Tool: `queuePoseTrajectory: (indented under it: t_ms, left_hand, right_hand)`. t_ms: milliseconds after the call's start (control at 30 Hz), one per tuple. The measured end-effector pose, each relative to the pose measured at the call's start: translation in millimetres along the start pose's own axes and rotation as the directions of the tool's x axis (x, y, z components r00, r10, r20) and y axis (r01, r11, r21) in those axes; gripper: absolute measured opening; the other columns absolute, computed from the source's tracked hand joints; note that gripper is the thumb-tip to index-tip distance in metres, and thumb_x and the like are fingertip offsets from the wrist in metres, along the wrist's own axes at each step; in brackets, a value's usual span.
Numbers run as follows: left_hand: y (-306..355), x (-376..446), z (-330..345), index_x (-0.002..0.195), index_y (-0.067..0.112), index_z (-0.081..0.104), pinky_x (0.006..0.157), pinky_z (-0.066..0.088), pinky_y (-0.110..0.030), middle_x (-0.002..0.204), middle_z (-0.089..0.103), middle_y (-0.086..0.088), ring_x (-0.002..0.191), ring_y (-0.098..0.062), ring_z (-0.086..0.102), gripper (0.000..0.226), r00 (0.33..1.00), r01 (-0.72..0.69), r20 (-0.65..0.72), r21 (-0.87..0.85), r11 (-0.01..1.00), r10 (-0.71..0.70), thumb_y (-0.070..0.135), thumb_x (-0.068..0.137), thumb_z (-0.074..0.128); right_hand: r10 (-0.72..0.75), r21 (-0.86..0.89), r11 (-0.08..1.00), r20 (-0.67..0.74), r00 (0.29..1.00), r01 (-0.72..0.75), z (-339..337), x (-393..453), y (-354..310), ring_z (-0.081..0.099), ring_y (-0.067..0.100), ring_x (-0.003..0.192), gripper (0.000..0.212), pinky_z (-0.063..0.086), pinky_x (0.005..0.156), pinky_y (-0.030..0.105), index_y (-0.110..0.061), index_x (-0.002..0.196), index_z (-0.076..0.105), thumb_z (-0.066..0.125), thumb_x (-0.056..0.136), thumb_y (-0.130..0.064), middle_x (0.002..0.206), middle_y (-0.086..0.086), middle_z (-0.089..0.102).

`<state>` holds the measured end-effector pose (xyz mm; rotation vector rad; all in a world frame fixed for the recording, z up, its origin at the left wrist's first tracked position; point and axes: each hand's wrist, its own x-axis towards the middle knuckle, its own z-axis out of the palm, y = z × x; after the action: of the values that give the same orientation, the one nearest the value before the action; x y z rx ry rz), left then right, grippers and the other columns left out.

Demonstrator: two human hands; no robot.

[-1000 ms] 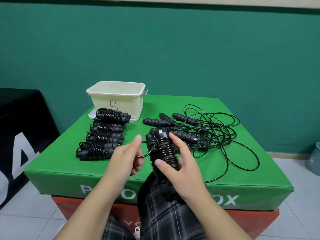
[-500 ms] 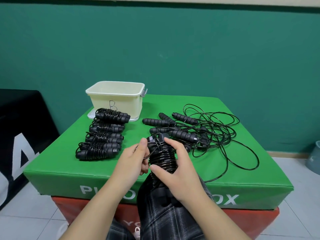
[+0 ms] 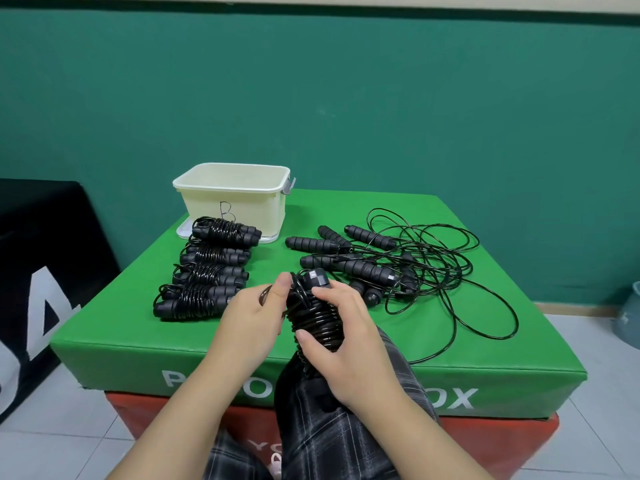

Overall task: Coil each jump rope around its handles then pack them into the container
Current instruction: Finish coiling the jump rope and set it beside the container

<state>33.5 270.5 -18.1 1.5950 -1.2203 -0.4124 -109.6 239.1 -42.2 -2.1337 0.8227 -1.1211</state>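
Note:
My right hand [image 3: 349, 337] grips a black jump rope bundle [image 3: 315, 317], cord wound round its paired handles, held upright over the near edge of the green box. My left hand [image 3: 252, 317] pinches the loose end loop of the cord beside the bundle's top. Several coiled ropes [image 3: 207, 271] lie in a row on the left of the box. A tangle of uncoiled ropes [image 3: 398, 268] with foam handles lies on the right. The cream container [image 3: 235, 199] stands at the back left; its inside is hidden from here.
The green padded box [image 3: 346, 362] sits on a red one [image 3: 485, 441]. A black padded block [image 3: 38, 265] stands to the left. My plaid-trousered knee [image 3: 346, 427] rises in front of the box. A grey bin [image 3: 628, 320] is at the right edge.
My left hand has moved in from beside the bundle and pinched the end loop at its top. My right hand has tightened round the bundle, which has come slightly nearer.

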Motion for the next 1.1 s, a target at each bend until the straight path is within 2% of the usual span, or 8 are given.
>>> queuePoseTrajectory:
  t_ms: [167,233,367,533,633,800,867,1100]
  left_hand:
    - [4.2,-9.1,4.4,0.053,0.014,0.045,0.052,0.028,-0.031,0.045,0.041,0.008,0.046,-0.007,0.036,0.067,0.986,-0.143,-0.079,0.035,0.989,0.145,0.073,0.084,0.033]
    - [7.0,-9.9,6.1,0.054,0.008,0.042,0.051,0.030,-0.034,0.048,0.039,0.002,0.047,-0.011,0.036,0.070,0.979,-0.173,-0.109,0.027,0.985,0.175,0.073,0.078,0.032]
    - [8.7,-10.0,2.9,0.050,0.014,0.039,0.051,0.033,-0.038,0.047,0.041,0.003,0.049,-0.018,0.041,0.063,0.970,-0.220,-0.093,0.057,0.974,0.224,0.069,0.080,0.029]
    - [18.5,-13.4,-5.1,0.051,0.032,0.022,0.044,0.027,-0.025,0.044,0.025,0.009,0.045,-0.010,0.031,0.049,0.819,-0.517,-0.002,0.433,0.738,0.574,0.051,0.095,0.028]
    - [23.5,-16.2,-5.7,0.053,0.032,0.022,0.044,0.028,-0.024,0.045,0.024,0.011,0.045,-0.008,0.030,0.048,0.765,-0.571,-0.006,0.458,0.682,0.644,0.049,0.097,0.028]
    - [16.1,-21.2,0.4,0.047,0.017,0.037,0.047,0.023,-0.025,0.044,0.037,0.005,0.046,-0.006,0.031,0.059,0.957,-0.250,-0.186,-0.145,0.957,0.222,0.063,0.083,0.034]
    - [12.2,-19.1,1.3,0.042,0.014,0.037,0.048,0.030,-0.027,0.042,0.037,0.001,0.045,-0.013,0.035,0.068,0.977,-0.132,-0.204,-0.369,0.920,0.058,0.065,0.088,0.035]
    - [-22.4,4.9,-12.3,0.048,0.013,0.033,0.048,0.032,-0.026,0.043,0.043,-0.003,0.040,-0.017,0.040,0.063,0.945,0.168,-0.169,-0.489,0.856,-0.282,0.050,0.099,0.026]
  right_hand:
    - [0.219,0.006,0.975,0.073,0.973,-0.220,-3.2,6.2,-13.5,0.047,-0.001,0.117,0.104,0.037,0.093,0.012,-0.036,0.149,-0.002,0.074,0.079,-0.026,0.137,-0.018,0.040]
    - [0.290,-0.005,0.957,0.099,0.952,-0.291,-4.7,9.3,-18.1,0.052,0.006,0.114,0.115,0.040,0.089,0.017,-0.032,0.150,-0.004,0.079,0.072,-0.035,0.132,-0.014,0.048]
    - [0.327,-0.067,0.944,0.068,0.943,-0.323,-4.9,12.8,-20.4,0.062,0.010,0.098,0.074,0.050,0.083,0.027,-0.032,0.124,0.031,0.079,0.069,-0.044,0.099,-0.015,0.060]
    - [0.386,-0.127,0.919,0.091,0.918,-0.374,-1.7,20.5,-30.6,0.060,0.017,0.081,0.054,0.051,0.071,0.034,-0.036,0.100,0.021,0.070,0.078,-0.042,0.085,-0.012,0.057]
    - [0.417,-0.163,0.903,0.123,0.900,-0.397,-0.5,31.5,-35.4,0.055,0.020,0.078,0.054,0.045,0.068,0.033,-0.030,0.100,0.014,0.064,0.081,-0.034,0.078,-0.012,0.048]
    - [0.360,-0.107,0.930,0.078,0.930,-0.351,4.3,31.3,-32.9,0.061,0.018,0.086,0.061,0.050,0.075,0.033,-0.033,0.108,0.023,0.074,0.074,-0.040,0.083,-0.015,0.054]
    - [0.335,-0.113,0.938,0.072,0.939,-0.326,7.0,28.4,-29.4,0.062,0.017,0.092,0.070,0.049,0.075,0.031,-0.030,0.118,0.027,0.076,0.070,-0.044,0.092,-0.012,0.058]
    - [0.275,-0.026,0.961,0.224,0.935,-0.276,10.8,20.9,-5.7,0.059,0.004,0.102,0.069,0.046,0.092,0.026,-0.032,0.135,0.031,0.070,0.080,-0.044,0.113,-0.021,0.053]
